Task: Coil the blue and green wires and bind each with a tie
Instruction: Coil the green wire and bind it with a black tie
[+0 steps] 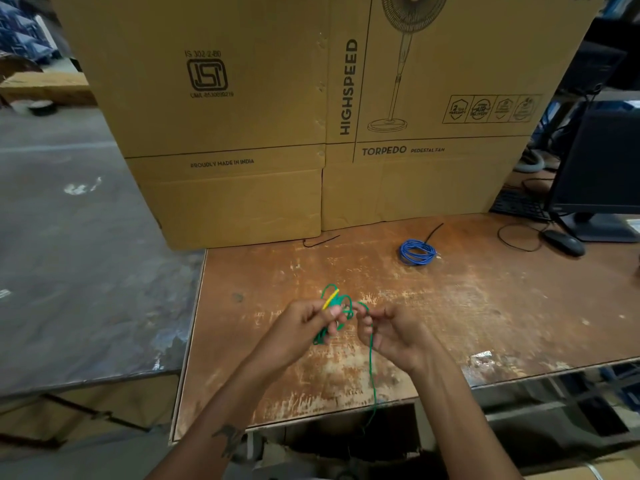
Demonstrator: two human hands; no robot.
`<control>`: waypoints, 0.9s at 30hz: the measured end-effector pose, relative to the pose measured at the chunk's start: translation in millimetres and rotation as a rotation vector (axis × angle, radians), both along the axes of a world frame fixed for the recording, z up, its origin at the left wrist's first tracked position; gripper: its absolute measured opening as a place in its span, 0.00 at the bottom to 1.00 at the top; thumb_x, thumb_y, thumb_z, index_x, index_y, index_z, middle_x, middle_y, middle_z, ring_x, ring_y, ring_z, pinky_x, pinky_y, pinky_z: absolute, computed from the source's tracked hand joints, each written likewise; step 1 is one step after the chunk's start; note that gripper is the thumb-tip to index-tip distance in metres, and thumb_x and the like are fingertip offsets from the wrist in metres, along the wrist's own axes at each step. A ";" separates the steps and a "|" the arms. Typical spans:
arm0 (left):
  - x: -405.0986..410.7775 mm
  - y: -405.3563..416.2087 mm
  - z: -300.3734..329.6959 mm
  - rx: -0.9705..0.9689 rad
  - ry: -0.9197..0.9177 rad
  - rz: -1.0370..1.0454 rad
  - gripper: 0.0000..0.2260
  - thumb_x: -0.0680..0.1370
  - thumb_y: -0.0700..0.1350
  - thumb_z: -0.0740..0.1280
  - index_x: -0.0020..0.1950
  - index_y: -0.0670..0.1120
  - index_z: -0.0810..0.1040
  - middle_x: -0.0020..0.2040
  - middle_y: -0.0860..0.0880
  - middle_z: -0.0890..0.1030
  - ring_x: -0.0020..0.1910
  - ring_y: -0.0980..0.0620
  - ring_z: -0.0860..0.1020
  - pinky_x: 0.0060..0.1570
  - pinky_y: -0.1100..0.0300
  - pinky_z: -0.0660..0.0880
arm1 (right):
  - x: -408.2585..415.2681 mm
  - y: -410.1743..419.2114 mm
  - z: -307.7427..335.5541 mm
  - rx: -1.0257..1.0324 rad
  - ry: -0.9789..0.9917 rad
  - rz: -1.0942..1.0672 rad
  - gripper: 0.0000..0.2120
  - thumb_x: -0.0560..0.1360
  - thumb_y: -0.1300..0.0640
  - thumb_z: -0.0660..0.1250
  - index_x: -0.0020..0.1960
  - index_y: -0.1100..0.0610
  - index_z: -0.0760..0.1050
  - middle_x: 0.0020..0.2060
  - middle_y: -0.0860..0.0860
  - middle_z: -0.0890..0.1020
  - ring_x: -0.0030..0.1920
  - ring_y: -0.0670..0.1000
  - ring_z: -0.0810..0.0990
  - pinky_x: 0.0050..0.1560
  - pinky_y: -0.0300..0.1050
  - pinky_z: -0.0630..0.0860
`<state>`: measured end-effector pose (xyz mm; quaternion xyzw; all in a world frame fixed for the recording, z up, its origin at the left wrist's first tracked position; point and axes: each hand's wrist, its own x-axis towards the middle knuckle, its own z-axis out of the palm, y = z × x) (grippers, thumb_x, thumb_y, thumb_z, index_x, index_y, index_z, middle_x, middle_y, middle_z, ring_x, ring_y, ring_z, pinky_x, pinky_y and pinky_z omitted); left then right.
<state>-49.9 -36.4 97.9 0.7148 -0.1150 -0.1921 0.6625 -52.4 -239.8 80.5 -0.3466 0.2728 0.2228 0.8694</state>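
Green wire [341, 306], partly coiled, held above the near middle of the worn wooden table [485, 306]. Several loose loops are gathered in the left hand [308, 323], whose fingers curl round the bundle; a short yellow tie [330, 299] lies across the top of the loops at the fingertips, and whether it is fastened cannot be told. The right hand [388, 332], just beside the left, pinches the running strand, whose free tail hangs down past the table's front edge. The blue wire [417, 252] lies already coiled farther back on the table, to the right, well apart from both hands; no tie can be made out on it. Behind stand a large cardboard box [311, 98], a mouse [562, 242] and a monitor [602, 168]. Likely hazards: the springy loops may fan open if the left hand's grip loosens, and the hanging tail may snag on the table edge while it is drawn up.
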 end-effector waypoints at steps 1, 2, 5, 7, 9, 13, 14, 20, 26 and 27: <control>-1.6 -1.8 -4.3 0.034 -0.011 -0.029 0.11 0.84 0.45 0.65 0.44 0.47 0.83 0.35 0.51 0.81 0.33 0.54 0.76 0.37 0.63 0.74 | 4.2 4.2 7.9 -0.111 -0.040 0.018 0.15 0.79 0.70 0.56 0.58 0.71 0.78 0.38 0.57 0.74 0.32 0.48 0.70 0.27 0.39 0.75; -3.3 -4.2 -7.8 0.056 -0.021 -0.030 0.11 0.84 0.44 0.65 0.44 0.46 0.83 0.36 0.51 0.82 0.32 0.54 0.76 0.37 0.63 0.74 | 6.9 9.0 16.2 -0.229 -0.097 0.047 0.14 0.81 0.71 0.55 0.58 0.72 0.78 0.39 0.58 0.74 0.33 0.49 0.71 0.28 0.39 0.77; -6.3 -12.4 -17.7 0.080 -0.033 0.076 0.11 0.84 0.43 0.64 0.47 0.43 0.83 0.38 0.49 0.85 0.33 0.54 0.79 0.37 0.62 0.76 | 9.1 22.7 34.5 -0.513 -0.283 0.140 0.12 0.84 0.71 0.59 0.63 0.73 0.77 0.34 0.56 0.76 0.32 0.51 0.77 0.34 0.41 0.81; -7.8 -17.6 -21.9 0.072 -0.017 0.190 0.11 0.84 0.45 0.64 0.48 0.42 0.84 0.39 0.48 0.86 0.35 0.52 0.81 0.39 0.59 0.77 | 6.7 32.8 40.9 -0.695 -0.365 0.158 0.10 0.83 0.68 0.65 0.63 0.68 0.79 0.34 0.53 0.82 0.32 0.50 0.82 0.37 0.44 0.84; -11.2 -25.7 -21.5 -0.013 0.068 0.324 0.13 0.84 0.46 0.65 0.50 0.38 0.83 0.40 0.46 0.85 0.38 0.49 0.82 0.40 0.56 0.76 | 2.3 45.0 43.0 -0.903 -0.425 0.131 0.12 0.80 0.64 0.72 0.63 0.60 0.82 0.39 0.51 0.88 0.37 0.49 0.86 0.44 0.52 0.87; -18.6 -43.7 -9.3 -0.389 0.448 0.428 0.15 0.84 0.45 0.64 0.60 0.33 0.80 0.48 0.39 0.82 0.42 0.49 0.80 0.39 0.57 0.76 | -17.9 66.6 44.9 -1.248 -0.526 -0.009 0.16 0.75 0.55 0.78 0.59 0.42 0.81 0.40 0.39 0.88 0.44 0.42 0.87 0.46 0.48 0.85; -18.4 -45.5 -5.5 -0.461 0.559 0.428 0.15 0.84 0.45 0.64 0.62 0.35 0.80 0.49 0.40 0.83 0.42 0.50 0.80 0.37 0.59 0.77 | -23.4 69.7 44.7 -1.270 -0.549 -0.055 0.16 0.75 0.55 0.79 0.59 0.42 0.80 0.40 0.39 0.87 0.43 0.41 0.87 0.45 0.45 0.83; -14.5 -45.4 4.9 -0.597 0.919 0.476 0.14 0.82 0.54 0.63 0.52 0.45 0.82 0.40 0.48 0.86 0.38 0.54 0.83 0.33 0.63 0.78 | -39.6 73.4 31.9 -1.307 -0.600 -0.153 0.15 0.75 0.53 0.80 0.56 0.45 0.78 0.38 0.40 0.86 0.44 0.36 0.85 0.44 0.29 0.77; -23.7 -47.7 -2.0 -0.662 0.827 0.457 0.15 0.74 0.56 0.69 0.52 0.48 0.86 0.45 0.48 0.87 0.39 0.56 0.83 0.36 0.62 0.79 | -40.5 60.6 31.0 -1.180 -0.513 -0.119 0.19 0.71 0.54 0.83 0.54 0.46 0.76 0.38 0.45 0.87 0.39 0.41 0.86 0.42 0.46 0.83; -24.5 -45.7 -1.9 -0.648 0.796 0.436 0.14 0.74 0.55 0.69 0.51 0.47 0.86 0.45 0.47 0.86 0.37 0.55 0.81 0.35 0.61 0.78 | -39.4 57.6 32.0 -1.167 -0.491 -0.102 0.21 0.70 0.54 0.84 0.53 0.47 0.74 0.38 0.46 0.87 0.38 0.43 0.87 0.39 0.48 0.83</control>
